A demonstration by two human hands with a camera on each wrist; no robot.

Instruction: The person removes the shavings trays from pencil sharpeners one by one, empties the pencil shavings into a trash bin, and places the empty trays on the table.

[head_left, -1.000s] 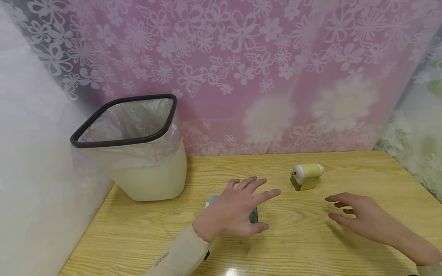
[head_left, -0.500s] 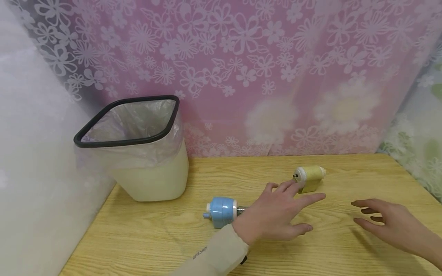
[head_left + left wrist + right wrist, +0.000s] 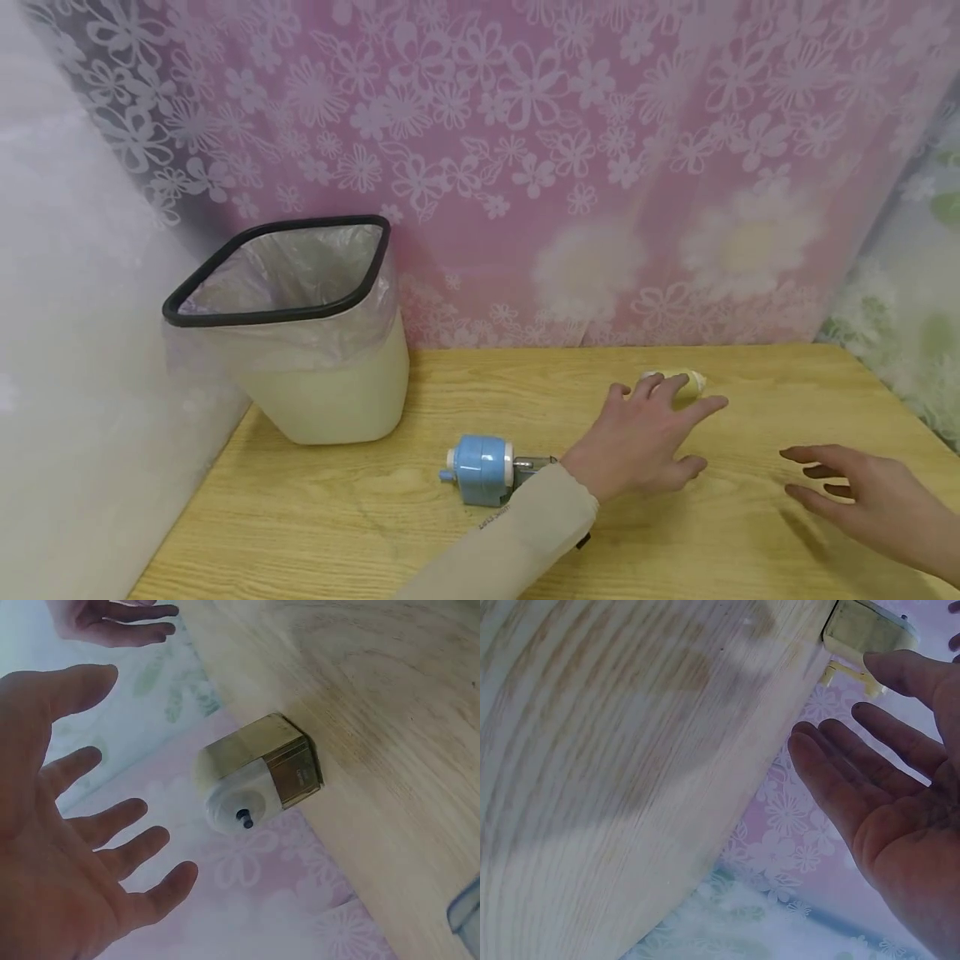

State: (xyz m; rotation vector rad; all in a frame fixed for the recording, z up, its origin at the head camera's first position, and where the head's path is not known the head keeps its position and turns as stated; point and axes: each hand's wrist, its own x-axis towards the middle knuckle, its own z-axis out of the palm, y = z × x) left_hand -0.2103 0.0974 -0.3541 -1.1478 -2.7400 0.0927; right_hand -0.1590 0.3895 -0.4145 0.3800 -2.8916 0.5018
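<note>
My left hand, fingers spread, hangs over and in front of a yellow pencil sharpener, covering most of it in the head view. The left wrist view shows a gap between that open palm and the sharpener, whose white end has a small dark shaft. To the left lies a blue pencil sharpener with a clear part, partly behind my left sleeve. My right hand hovers above the table's right side, fingers loosely bent and holding nothing. In the right wrist view the yellow sharpener stands beyond its thumb.
A pale waste bin with a black rim and a plastic liner stands at the back left of the wooden table. Behind the table hangs a pink flowered curtain. White sheeting borders the left side.
My left hand has moved right and away from me, from above the blue pencil sharpener to the yellow one, uncovering the blue one. My right hand has shifted right.
</note>
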